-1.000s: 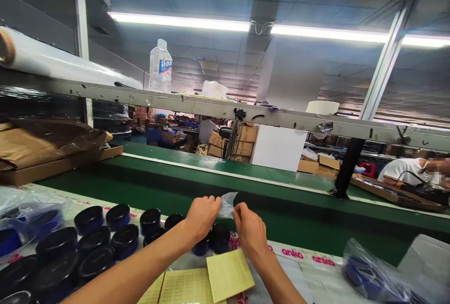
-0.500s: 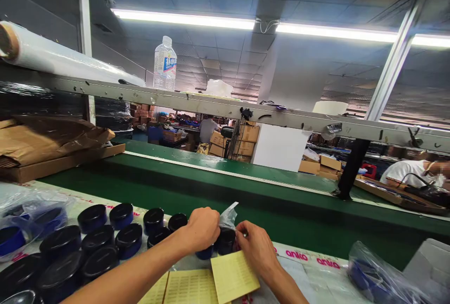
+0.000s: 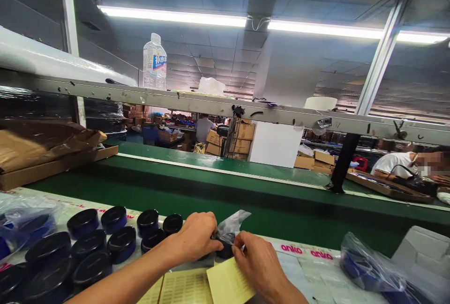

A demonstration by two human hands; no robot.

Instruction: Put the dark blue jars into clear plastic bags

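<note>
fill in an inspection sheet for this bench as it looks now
surface: white sheet printed "anko", beside a green belt
job's things: blue tubs with black tops in rows at left; yellow labels in front; clear bag at the hands
clutter: brown paper at left, bottle on the rail
hands: left and right both on the bag
cables: white wire by the ceiling lights; on the bench, nothing seen
surroundings: person at right, cartons behind

Ahead of you, a clear plastic bottle [image 3: 154,63] upright on a metal rail [image 3: 197,101] | to your left, crumpled brown paper [image 3: 42,142] in an open carton [image 3: 52,169] | far right, a person in a white shirt [image 3: 395,164] bends beside a shallow tray [image 3: 386,186]
</note>
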